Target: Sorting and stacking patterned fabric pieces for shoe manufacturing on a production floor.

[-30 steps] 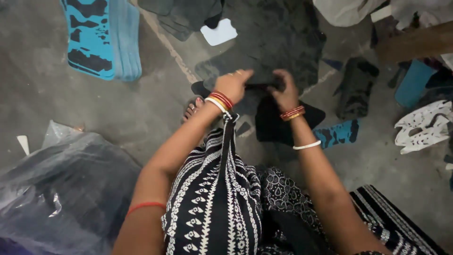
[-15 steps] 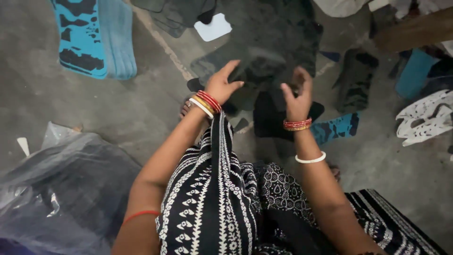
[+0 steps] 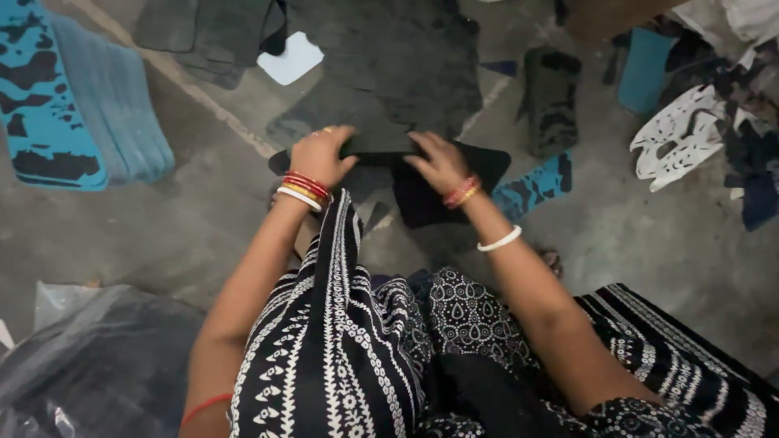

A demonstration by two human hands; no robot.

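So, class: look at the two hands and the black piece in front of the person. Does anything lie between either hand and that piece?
Nothing visible does. The left hand and the right hand both already rest on the black piece, one at each end.

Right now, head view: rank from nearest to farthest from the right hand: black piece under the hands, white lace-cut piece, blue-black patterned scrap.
1. Black piece: under the right hand, touched by it.
2. Blue-black patterned scrap: on the floor, just right of that hand.
3. White lace-cut piece: far right, by the dark cloth pile.
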